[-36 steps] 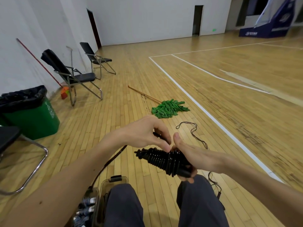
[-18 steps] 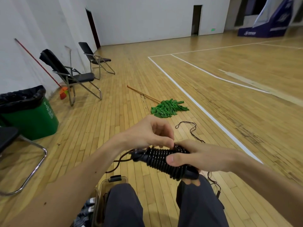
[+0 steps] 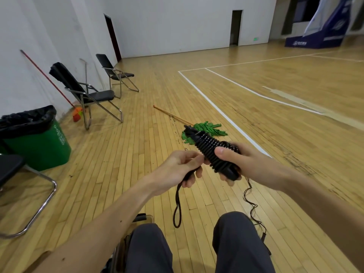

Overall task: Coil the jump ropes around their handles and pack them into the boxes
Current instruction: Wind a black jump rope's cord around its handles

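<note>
A: Position of the hands?

B: Close together at chest height, above the knees. Right hand [image 3: 244, 161] wrapped round the lower end of the jump rope bundle [image 3: 206, 146], thumb on top, fingers underneath. Left hand [image 3: 177, 168] just beside it, fingers curled round the free rope where it leaves the coils.

A: State of the bundle?

B: Tight black turns stacked along the handles, tilted up and away from the person, held in the air. Handles almost fully covered; only the near end shows bare below the thumb.

A: What remains loose?

B: One short loop [image 3: 177, 211] hanging from the left hand down between the knees. That looks like the last slack of this rope.

A: So, progress?

B: Coiling of this rope nearly done, by my reading: a few turns or a tuck to finish. Packing not yet done for it. A clear plastic box [image 3: 144, 218] sits on the floor by the left knee, partly hidden; contents cannot be made out.

A: Anything more to coil?

B: A thin dark cord [image 3: 253, 205] trails on the floor [image 3: 118, 174] under the right hand, towards the right leg. Possibly a second rope; cannot tell. Green mop [image 3: 212, 129] lies beyond, not part of the job.
</note>
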